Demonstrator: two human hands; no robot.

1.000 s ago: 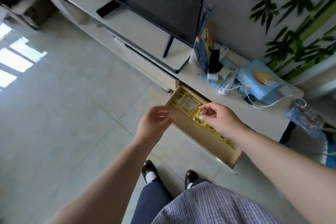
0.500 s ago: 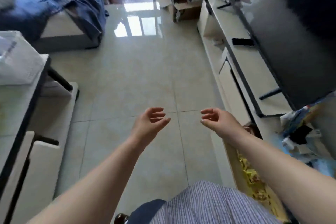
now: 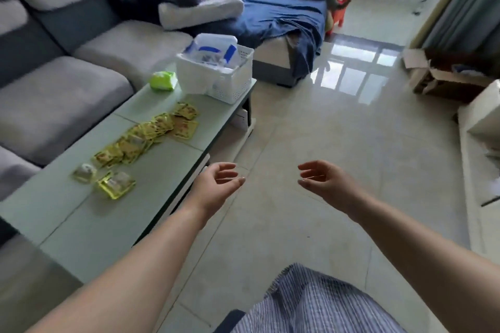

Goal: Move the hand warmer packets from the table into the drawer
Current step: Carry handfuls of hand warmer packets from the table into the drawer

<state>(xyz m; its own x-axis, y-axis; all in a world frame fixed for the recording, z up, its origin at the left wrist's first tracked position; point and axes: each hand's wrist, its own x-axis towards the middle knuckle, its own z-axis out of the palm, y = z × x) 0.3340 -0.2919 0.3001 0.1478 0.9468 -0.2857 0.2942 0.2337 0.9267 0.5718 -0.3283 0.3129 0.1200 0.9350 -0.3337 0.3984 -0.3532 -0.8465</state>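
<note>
Several yellow hand warmer packets (image 3: 151, 134) lie in a loose row along the pale green coffee table (image 3: 67, 213) at the left. One yellow packet (image 3: 116, 185) sits apart at the near end of the row. My left hand (image 3: 216, 188) hovers just past the table's right edge, fingers apart and holding nothing. My right hand (image 3: 322, 182) hangs over the floor to the right, also holding nothing. The drawer is out of view.
A white basket (image 3: 216, 73) and a green tissue pack (image 3: 163, 81) stand at the table's far end. A grey sofa (image 3: 59, 67) runs behind the table. Tiled floor (image 3: 338, 130) spreads to the right, with a cardboard box (image 3: 443, 76) and a white low cabinet (image 3: 479, 127) at the far right.
My view has swung left from the drawer under the TV cabinet to the coffee table. My right hand let go of the packet in the drawer; both hands now hold nothing.
</note>
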